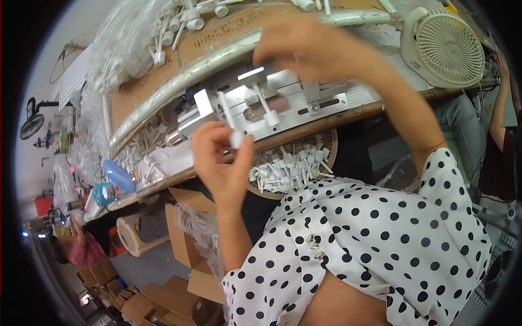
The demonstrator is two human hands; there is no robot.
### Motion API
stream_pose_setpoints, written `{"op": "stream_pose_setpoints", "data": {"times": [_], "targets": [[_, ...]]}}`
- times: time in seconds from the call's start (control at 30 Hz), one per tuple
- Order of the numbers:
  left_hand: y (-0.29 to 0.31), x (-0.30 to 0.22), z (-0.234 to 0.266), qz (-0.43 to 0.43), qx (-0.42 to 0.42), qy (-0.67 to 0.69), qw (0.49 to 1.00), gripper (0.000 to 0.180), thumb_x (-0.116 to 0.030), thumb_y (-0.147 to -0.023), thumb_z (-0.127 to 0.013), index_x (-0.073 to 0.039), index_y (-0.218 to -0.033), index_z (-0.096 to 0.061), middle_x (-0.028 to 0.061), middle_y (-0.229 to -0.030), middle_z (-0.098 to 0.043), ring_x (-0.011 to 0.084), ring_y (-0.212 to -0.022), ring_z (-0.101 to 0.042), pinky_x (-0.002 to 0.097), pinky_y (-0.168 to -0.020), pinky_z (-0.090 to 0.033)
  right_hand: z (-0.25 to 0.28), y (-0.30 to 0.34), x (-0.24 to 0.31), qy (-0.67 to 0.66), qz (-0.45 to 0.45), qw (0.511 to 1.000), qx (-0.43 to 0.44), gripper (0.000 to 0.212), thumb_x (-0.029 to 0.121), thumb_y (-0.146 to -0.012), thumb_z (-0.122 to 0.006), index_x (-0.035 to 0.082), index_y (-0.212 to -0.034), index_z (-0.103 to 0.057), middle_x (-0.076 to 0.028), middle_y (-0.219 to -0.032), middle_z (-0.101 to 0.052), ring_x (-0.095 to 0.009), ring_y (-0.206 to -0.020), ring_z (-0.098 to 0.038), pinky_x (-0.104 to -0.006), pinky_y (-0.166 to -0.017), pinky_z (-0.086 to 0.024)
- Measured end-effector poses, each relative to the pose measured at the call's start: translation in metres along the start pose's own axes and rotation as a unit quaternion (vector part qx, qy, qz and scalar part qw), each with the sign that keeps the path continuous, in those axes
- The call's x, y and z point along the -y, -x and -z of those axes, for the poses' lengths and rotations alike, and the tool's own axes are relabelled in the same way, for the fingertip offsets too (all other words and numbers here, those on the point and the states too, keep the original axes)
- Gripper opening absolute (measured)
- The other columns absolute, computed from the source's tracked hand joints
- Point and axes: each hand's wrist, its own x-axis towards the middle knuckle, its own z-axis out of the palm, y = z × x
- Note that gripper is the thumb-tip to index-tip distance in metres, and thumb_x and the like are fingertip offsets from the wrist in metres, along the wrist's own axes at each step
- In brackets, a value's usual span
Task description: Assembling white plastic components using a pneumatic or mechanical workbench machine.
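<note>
My left hand pinches a white stemmed cap between thumb and fingers, its stem pointing up toward a metal jig. On the jig lies another white stemmed cap, its wider end toward me and its far end by a small flat metal block. Above the far side of the jig is my right hand, smeared by motion. Its fingers are too blurred to show whether they hold anything. Just below the bench edge, a round basket holds many similar white stemmed caps.
Behind the jig, a cardboard tray with a plastic-wrapped rim carries more white caps and clear bags. A white fan stands at the right. A blue bottle and open cardboard box are at left. Other people work at both sides.
</note>
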Motion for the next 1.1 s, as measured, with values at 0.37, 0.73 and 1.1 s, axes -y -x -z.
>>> {"op": "stream_pose_setpoints", "data": {"times": [0.37, 0.73, 1.1], "targets": [[-0.004, 0.016, -0.040, -0.127, 0.080, -0.199, 0.968, 0.020, -0.002, -0.067, -0.067, -0.001, -0.083, -0.055, 0.0129, -0.104, -0.058, 0.0174, -0.063, -0.055, 0.0261, -0.056, -0.046, 0.055, 0.002, -0.030, 0.195, -0.218, 0.949, 0.120, 0.018, 0.018, -0.074, -0.057, 0.004, -0.084, -0.060, -0.015, -0.079, -0.058, -0.032, -0.077, -0.057, -0.0392, -0.069, -0.045], [-0.033, 0.002, -0.031, -0.119, 0.174, -0.206, 0.956, 0.033, -0.012, -0.068, -0.071, -0.003, -0.095, -0.054, 0.0082, -0.085, -0.056, 0.0171, -0.064, -0.051, 0.0291, -0.055, -0.042, 0.028, 0.041, 0.053, -0.076, -0.120, 0.985, -0.097, 0.015, 0.002, -0.064, -0.064, 0.002, -0.079, -0.061, -0.009, -0.077, -0.058, -0.020, -0.069, -0.057, -0.0287, -0.060, -0.046], [-0.206, 0.056, -0.032, -0.187, 0.008, -0.461, 0.868, 0.031, -0.036, -0.076, -0.059, -0.010, -0.091, -0.061, 0.0119, -0.081, -0.063, 0.0301, -0.080, -0.059, 0.0414, -0.073, -0.044, -0.041, 0.035, 0.061, -0.056, -0.025, 0.997, -0.036, 0.015, 0.006, -0.060, -0.063, 0.001, -0.067, -0.051, -0.011, -0.074, -0.052, -0.026, -0.079, -0.053, -0.0345, -0.069, -0.045]]}}
